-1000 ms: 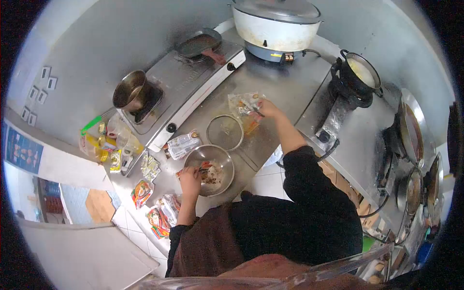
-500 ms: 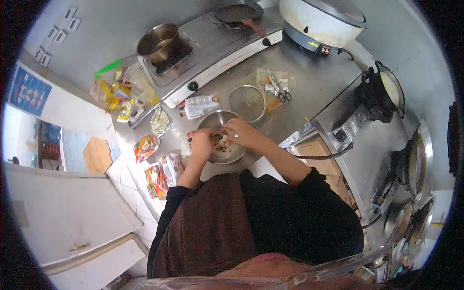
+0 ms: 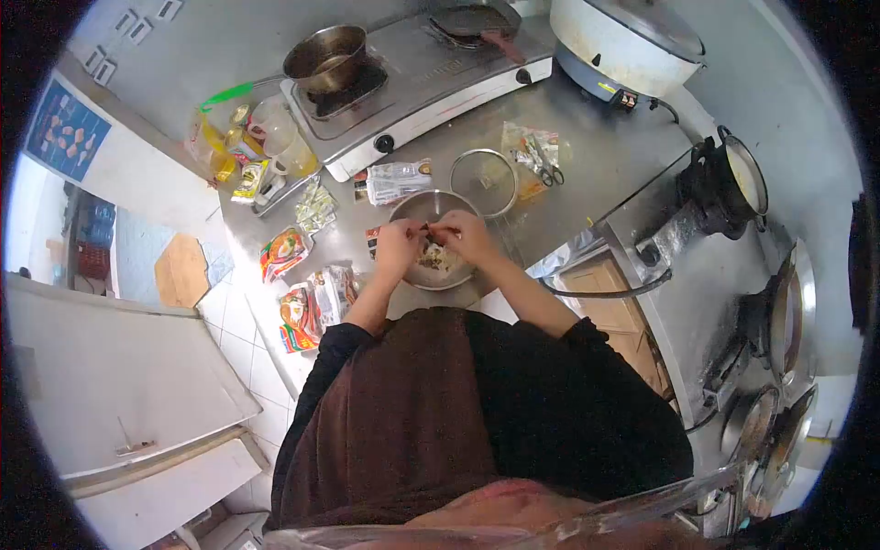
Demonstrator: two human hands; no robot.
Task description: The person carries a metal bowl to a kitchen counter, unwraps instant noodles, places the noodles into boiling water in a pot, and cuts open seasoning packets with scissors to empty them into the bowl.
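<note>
A metal bowl (image 3: 436, 198) sits at the counter's front edge, holding pale, yellowish and dark bits of food (image 3: 442, 260). Over it my left hand (image 3: 400, 249) and my right hand (image 3: 467, 238) are close together, fingers pinched. Between the fingertips shows a small dark-red piece (image 3: 427, 230), too small to name. Just left of the bowl, a red-and-black packet (image 3: 372, 242) is partly hidden by my left hand. Behind the bowl lie a white package (image 3: 399, 181) and a round metal-rimmed sieve or lid (image 3: 484, 183).
Scissors (image 3: 551, 174) rest on opened wrappers. Red food packets (image 3: 285, 253) and a silvery wrapper (image 3: 316, 207) lie to the left. A gas stove (image 3: 412, 82) carries a pot (image 3: 325, 60) and a pan (image 3: 472, 23). A large white cooker (image 3: 623, 46) stands behind right.
Both hands have drawn closer together, fingertips now meeting over the bowl's far half. My right hand has moved in from the bowl's right side. The whole view has shifted slightly.
</note>
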